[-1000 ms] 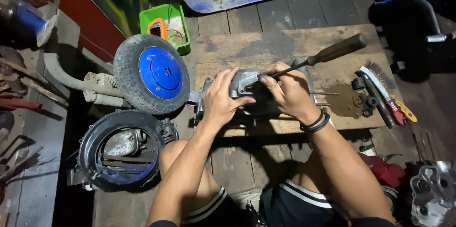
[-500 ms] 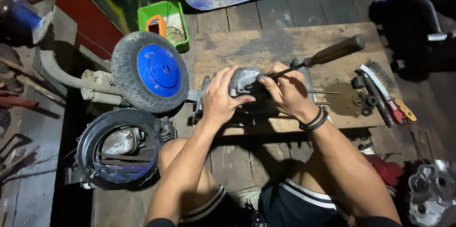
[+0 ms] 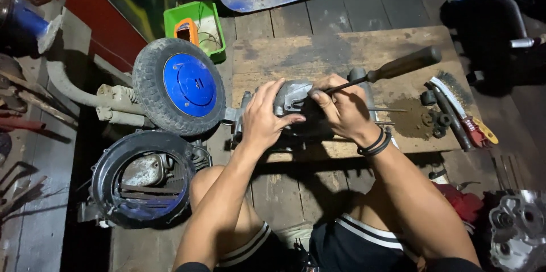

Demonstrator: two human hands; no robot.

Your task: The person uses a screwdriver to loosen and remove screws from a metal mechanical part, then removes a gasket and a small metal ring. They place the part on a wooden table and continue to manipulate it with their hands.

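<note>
Head view: the left hand (image 3: 263, 114) is clamped over the grey metal housing (image 3: 291, 97), which rests on the wooden board (image 3: 335, 50) serving as worktop, directly ahead of the person and between both hands. The right hand (image 3: 344, 107) is closed around the shaft of the screwdriver (image 3: 398, 68), whose long axis runs from the dark handle at upper right down-left to the tip at the housing, so the right hand is the nearer to the tool. A wire brush (image 3: 455, 97) lies well to the right, and a blue-hubbed wheel (image 3: 179, 85) stands just left of the housing.

Bare arms, black wristbands (image 3: 375, 142), dark white-striped shorts (image 3: 364, 238).
</note>
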